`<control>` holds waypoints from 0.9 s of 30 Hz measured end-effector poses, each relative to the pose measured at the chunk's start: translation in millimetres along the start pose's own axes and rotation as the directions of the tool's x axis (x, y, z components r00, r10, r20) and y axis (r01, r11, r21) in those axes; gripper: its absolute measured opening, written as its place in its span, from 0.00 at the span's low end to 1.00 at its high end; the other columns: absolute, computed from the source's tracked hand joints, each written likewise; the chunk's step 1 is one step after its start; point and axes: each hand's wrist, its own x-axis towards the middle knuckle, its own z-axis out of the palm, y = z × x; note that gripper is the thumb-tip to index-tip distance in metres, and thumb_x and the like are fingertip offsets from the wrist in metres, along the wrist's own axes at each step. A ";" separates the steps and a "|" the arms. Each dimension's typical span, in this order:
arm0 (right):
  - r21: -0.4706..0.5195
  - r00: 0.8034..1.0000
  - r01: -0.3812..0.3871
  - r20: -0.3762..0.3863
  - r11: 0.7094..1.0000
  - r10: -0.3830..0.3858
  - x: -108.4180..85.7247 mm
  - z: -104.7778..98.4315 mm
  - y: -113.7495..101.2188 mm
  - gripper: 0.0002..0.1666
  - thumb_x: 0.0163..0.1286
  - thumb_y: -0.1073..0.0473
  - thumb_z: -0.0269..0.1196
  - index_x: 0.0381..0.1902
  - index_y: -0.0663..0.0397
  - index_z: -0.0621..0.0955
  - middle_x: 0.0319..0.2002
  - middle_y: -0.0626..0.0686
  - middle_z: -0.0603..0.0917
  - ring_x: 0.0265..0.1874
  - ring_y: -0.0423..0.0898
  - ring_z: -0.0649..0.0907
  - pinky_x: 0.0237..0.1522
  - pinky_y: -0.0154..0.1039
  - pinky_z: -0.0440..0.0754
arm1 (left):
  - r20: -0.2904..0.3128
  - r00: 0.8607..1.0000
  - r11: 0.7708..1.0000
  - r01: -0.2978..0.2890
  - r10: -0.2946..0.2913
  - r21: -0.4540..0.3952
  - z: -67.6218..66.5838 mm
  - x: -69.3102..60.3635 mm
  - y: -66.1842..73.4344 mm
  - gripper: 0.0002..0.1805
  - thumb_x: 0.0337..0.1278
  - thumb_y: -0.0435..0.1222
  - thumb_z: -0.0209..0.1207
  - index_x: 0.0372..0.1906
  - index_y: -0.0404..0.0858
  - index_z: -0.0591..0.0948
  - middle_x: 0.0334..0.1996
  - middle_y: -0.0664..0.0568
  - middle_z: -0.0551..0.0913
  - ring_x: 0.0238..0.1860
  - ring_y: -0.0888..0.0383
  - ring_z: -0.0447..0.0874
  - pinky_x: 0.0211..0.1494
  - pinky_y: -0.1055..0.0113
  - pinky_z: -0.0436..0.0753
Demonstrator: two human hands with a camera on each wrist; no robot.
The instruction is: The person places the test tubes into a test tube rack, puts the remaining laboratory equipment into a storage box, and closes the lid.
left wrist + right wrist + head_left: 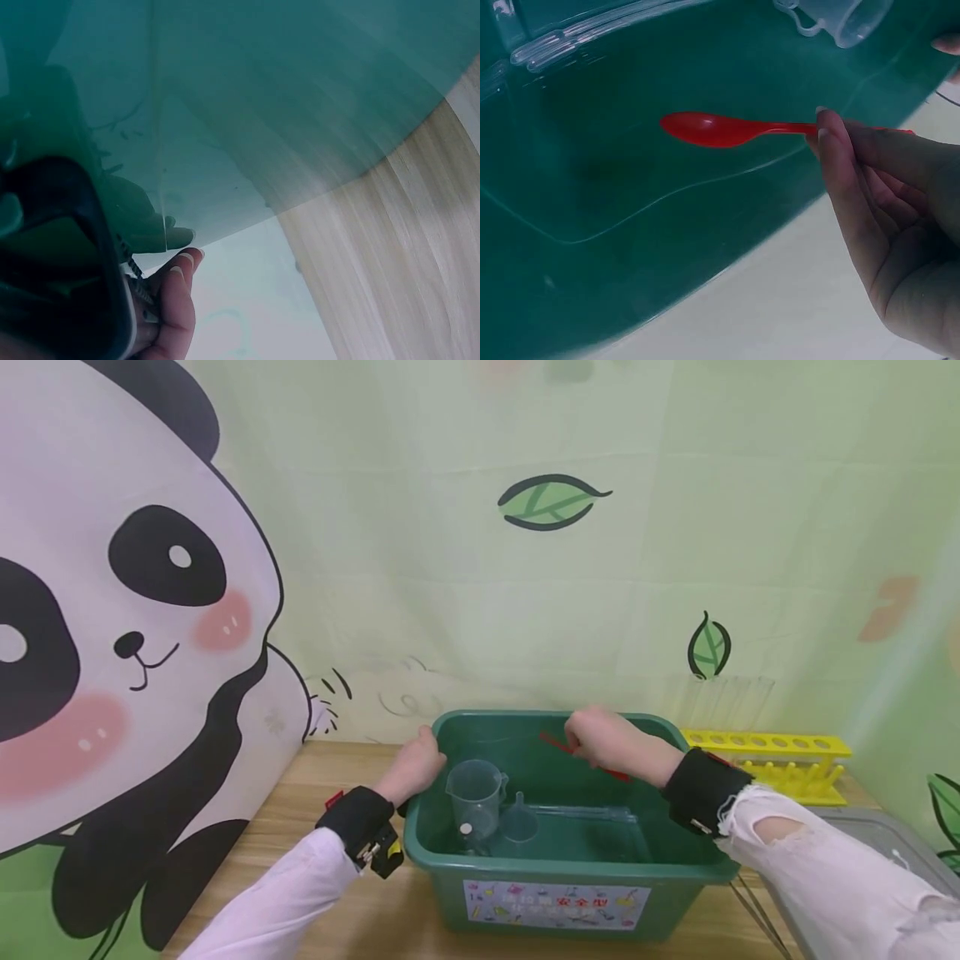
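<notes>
My right hand pinches a red spoon by its handle, above the inside of a green plastic bin. In the right wrist view, thumb and fingertips meet on the handle and the bowl points left. My left hand grips the bin's left rim; the left wrist view shows its curled fingers at the edge of the green plastic. Inside the bin are a clear measuring beaker, a small clear funnel and several clear tubes lying along the floor.
A yellow rack with clear test tubes stands behind the bin's right end. A grey lid lies on the wooden table at the right, partly behind my right arm. A panda-print cloth hangs behind.
</notes>
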 end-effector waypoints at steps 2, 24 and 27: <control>0.005 1.000 0.000 0.025 1.000 0.000 3.9 4.7 1.1 0.12 0.53 0.75 0.62 0.17 0.56 0.76 0.16 0.47 0.75 0.12 0.38 0.74 0.19 0.33 0.74 | 0.001 1.000 1.000 0.000 0.000 0.011 0.3 0.1 0.0 0.22 0.57 0.27 0.44 0.55 0.19 0.57 0.39 0.33 0.72 0.35 0.48 0.74 0.37 0.57 0.77; -0.111 0.951 -0.032 0.301 0.993 0.065 30.6 60.7 20.3 0.09 0.52 0.74 0.65 0.18 0.58 0.81 0.14 0.48 0.76 0.11 0.41 0.76 0.19 0.35 0.75 | 0.005 1.000 1.000 0.012 -0.012 0.009 1.0 0.3 -1.0 0.24 0.58 0.28 0.44 0.57 0.18 0.56 0.41 0.32 0.72 0.36 0.47 0.75 0.36 0.56 0.78; -0.119 0.949 -0.005 0.311 0.993 0.042 28.0 62.0 18.4 0.11 0.53 0.75 0.62 0.16 0.58 0.80 0.13 0.49 0.75 0.09 0.41 0.74 0.17 0.33 0.71 | 0.007 1.000 1.000 0.021 -0.021 -0.008 0.3 0.1 -1.1 0.25 0.58 0.28 0.43 0.58 0.19 0.55 0.42 0.31 0.72 0.36 0.47 0.75 0.36 0.56 0.78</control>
